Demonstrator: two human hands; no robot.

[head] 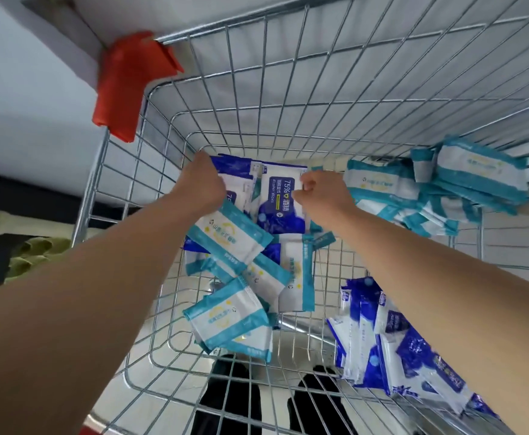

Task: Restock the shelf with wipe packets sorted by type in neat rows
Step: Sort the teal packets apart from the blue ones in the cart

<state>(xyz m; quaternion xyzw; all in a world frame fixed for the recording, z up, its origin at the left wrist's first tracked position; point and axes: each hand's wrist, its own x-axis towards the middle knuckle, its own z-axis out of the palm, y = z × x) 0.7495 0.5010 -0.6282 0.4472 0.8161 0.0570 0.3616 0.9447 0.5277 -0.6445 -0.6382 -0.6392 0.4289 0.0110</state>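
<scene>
Both my arms reach down into a wire shopping cart point(288, 98). My left hand point(205, 183) grips the left end of a stack of dark blue alcohol wipe packets point(280, 202) at the far side of the cart floor. My right hand point(323, 191) pinches the right edge of the top packet, printed 75%. Loose teal-and-white wipe packets point(230, 237) lie scattered below the hands. A pile of teal packets point(464, 180) sits at the right. Dark blue packets point(392, 337) stand in a row at the near right.
A red plastic corner guard point(128, 83) caps the cart's far left corner against a white shelf or wall point(21, 73). Through the wire floor I see dark shoes point(235, 400). A pale green object point(31, 249) lies on the floor left of the cart.
</scene>
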